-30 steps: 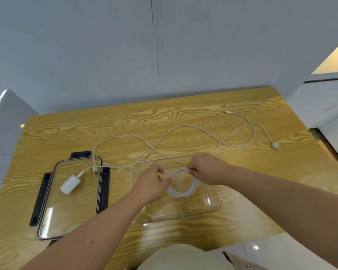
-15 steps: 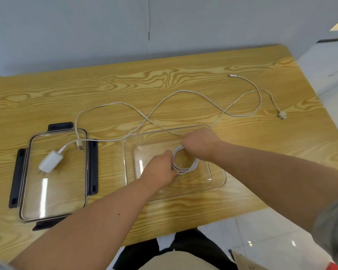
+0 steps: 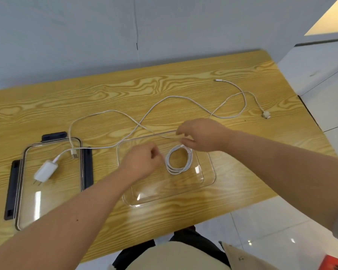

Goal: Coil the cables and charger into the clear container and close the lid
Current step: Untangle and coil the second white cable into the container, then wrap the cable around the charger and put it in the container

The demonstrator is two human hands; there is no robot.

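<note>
Cable coil (image 3: 177, 171) lies inside clear container (image 3: 183, 184), frame centre. Right hand (image 3: 201, 135) pinches cable at coil top. Left hand (image 3: 142, 162) curled at coil's left edge, grip unclear. Charger (image 3: 45, 171) on lid (image 3: 27, 211), left.

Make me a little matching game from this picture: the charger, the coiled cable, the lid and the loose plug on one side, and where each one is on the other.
Things
1. charger
2. coiled cable
3. lid
4. loose plug

Places
A. far right of the table
B. lying on the lid
C. flat on the table, left of the clear container
D. in the clear container, pinched by the right hand

Pairs: 1-B, 2-D, 3-C, 4-A
</note>
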